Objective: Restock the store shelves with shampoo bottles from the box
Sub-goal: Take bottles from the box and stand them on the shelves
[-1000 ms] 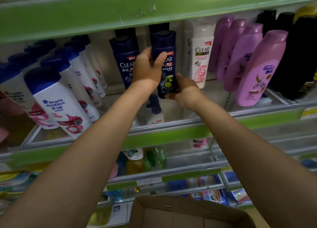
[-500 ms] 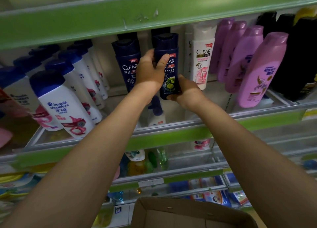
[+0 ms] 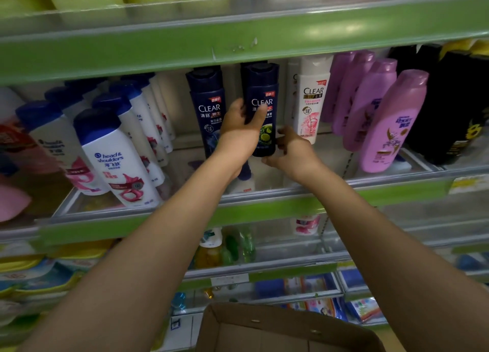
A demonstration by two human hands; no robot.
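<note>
Both of the person's hands are holding one dark blue Clear shampoo bottle (image 3: 262,108) upright in the middle shelf (image 3: 264,209) bay, just under the green shelf edge (image 3: 238,42) above.

Left hand (image 3: 239,132): grip is wrapping the bottle at mid-height, thumb lying across the front label, fingers curling round the left side. Right hand (image 3: 292,153): grip is curling round the base of the same bottle from the right and below, fingertips touching its lower edge.

Bottle base is sitting slightly above the shelf floor; whether it is touching the floor cannot be told, since both hands are covering it.

Just left of the left grip, a second dark blue Clear bottle (image 3: 209,108) is standing upright. Just right of the right grip, a white Clear bottle (image 3: 312,100) is standing. Further right, a row of purple bottles (image 3: 389,124) is leaning. Well left of the grips, white Head & Shoulders bottles (image 3: 116,161) with blue caps are standing in rows.

Below both forearms, near the viewer, an open cardboard box (image 3: 277,333) is showing its flap and inner wall.
</note>
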